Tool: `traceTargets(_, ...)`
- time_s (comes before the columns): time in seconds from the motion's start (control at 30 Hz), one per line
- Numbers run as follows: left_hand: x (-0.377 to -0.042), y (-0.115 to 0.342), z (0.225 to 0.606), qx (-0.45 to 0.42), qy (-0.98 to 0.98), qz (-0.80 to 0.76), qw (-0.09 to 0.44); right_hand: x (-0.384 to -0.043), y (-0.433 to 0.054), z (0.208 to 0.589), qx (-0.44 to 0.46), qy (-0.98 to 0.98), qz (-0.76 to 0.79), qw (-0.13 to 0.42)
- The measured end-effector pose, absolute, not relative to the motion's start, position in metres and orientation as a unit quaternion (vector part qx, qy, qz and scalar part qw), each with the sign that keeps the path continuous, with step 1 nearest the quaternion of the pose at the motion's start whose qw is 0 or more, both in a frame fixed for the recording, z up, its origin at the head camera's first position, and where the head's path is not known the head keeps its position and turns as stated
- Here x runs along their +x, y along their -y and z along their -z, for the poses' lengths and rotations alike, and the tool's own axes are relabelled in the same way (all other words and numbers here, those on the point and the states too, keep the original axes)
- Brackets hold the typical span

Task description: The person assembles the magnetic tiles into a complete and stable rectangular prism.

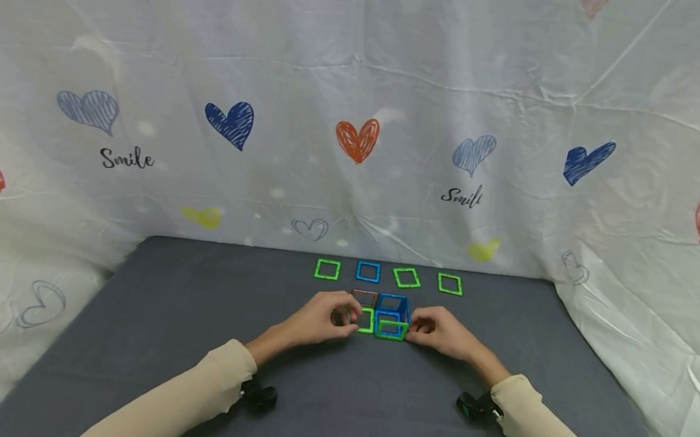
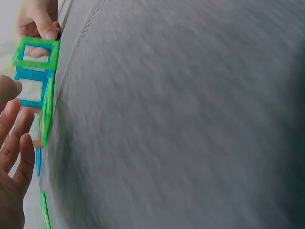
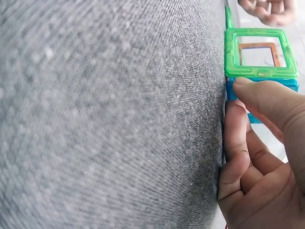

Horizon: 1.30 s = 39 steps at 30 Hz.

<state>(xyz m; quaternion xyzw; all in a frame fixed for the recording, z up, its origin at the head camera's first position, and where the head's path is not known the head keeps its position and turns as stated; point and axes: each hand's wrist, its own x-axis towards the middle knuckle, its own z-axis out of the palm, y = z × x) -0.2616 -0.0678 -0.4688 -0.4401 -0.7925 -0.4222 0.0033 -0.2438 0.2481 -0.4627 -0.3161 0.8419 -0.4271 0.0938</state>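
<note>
Square magnetic tiles are joined into a small structure near the middle of the table. Its right part is a box of blue tiles (image 1: 393, 296) with a green tile (image 3: 259, 72) on the side facing me. To the left are another green tile (image 1: 372, 320) and an orange-brown tile (image 1: 365, 292) behind it. At the box's right side my right hand (image 1: 442, 330) pinches a blue tile (image 3: 286, 85) between thumb and forefinger. My left hand (image 1: 321, 315) is by the left green tile, fingers loosely curved and apart from the tiles in the left wrist view.
Behind the structure lies a row of loose square tiles: a green one (image 1: 327, 277), a blue one (image 1: 367, 280), and two more green ones. A dark grey cloth (image 1: 338, 394) covers the table. A white curtain (image 1: 291, 187) with printed hearts hangs at its far edge.
</note>
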Motion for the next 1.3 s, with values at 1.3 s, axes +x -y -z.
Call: traceTargets(1.3, -0.281, 0.187, 0.469, -0.359, 0.84, 0.404, 0.053, -0.244, -0.25, 0.466, -0.311, -0.839, 0.436, 0.096)
